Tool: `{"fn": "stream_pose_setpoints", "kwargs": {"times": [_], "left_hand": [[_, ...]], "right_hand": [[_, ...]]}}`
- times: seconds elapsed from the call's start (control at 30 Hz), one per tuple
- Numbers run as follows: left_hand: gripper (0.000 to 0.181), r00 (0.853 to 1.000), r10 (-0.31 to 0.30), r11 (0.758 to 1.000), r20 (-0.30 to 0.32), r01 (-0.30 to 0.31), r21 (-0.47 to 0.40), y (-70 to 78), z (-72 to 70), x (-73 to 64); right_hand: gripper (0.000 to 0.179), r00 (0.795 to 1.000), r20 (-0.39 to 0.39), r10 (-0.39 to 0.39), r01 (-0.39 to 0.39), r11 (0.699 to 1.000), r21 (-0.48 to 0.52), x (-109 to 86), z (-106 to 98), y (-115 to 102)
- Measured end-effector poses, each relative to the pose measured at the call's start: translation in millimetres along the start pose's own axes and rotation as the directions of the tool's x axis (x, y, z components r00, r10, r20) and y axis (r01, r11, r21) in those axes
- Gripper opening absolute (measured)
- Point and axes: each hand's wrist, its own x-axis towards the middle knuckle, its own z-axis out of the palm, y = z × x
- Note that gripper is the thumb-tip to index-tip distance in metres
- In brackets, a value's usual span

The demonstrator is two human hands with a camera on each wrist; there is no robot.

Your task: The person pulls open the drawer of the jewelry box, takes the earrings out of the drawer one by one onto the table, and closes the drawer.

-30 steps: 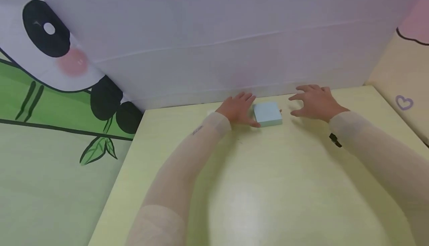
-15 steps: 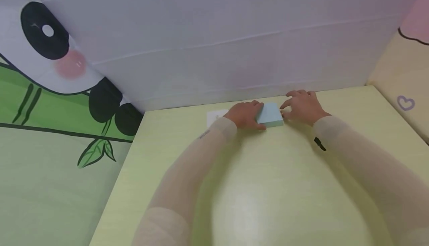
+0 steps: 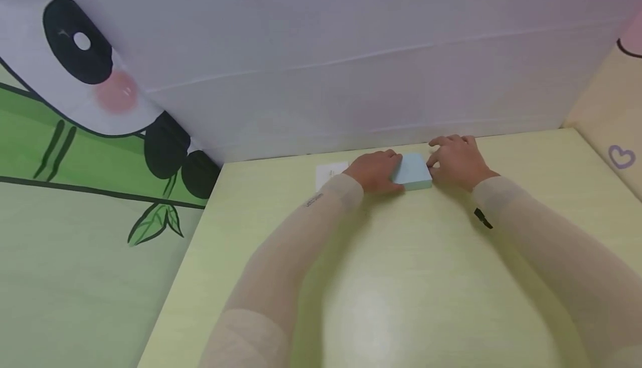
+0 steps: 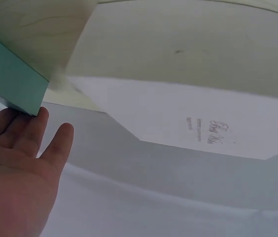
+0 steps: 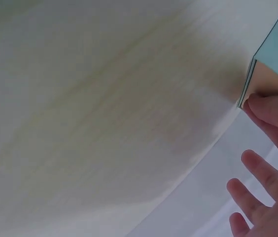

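A light blue drawer-style gift box (image 3: 412,172) lies near the back of the table. My left hand (image 3: 373,172) grips its left part, thumb along the front side and fingers over the far side. In the left wrist view the fingertips (image 4: 40,118) lie against the box's edge (image 4: 13,74). My right hand (image 3: 458,161) is at the box's right end, thumb and index finger pinched together there, the other fingers spread. The right wrist view shows a tan end panel (image 5: 264,81) inside the blue sleeve; the pinching fingertips cover its small pull tab.
A white box (image 4: 178,113) with small printed lettering stands left of the blue box, partly behind my left wrist in the head view. A white cloth wall (image 3: 321,78) rises at the table's back edge. A printed side wall (image 3: 612,134) stands on the right.
Both hands have come in: the left has moved right onto the blue box, the right has moved left to its end and pinches there. The white box shows more.
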Motion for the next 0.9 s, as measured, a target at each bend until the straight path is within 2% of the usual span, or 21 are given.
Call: {"fn": "stream_pose_setpoints", "kwargs": {"times": [0.37,0.9], "left_hand": [[0.094,1.0,0.001,1.0,0.02,-0.001,0.018,2.1,-3.7,-3.3],[0.098,0.998,-0.03,1.0,0.046,0.03,0.0,3.5,-9.3,-3.1]], "right_hand": [[0.026,1.0,-0.016,-0.014,0.014,1.0,-0.005,-4.3,2.2,-2.4],[0.026,1.0,0.02,-0.023,0.024,1.0,-0.018,2.2,-3.8,-3.6]]}}
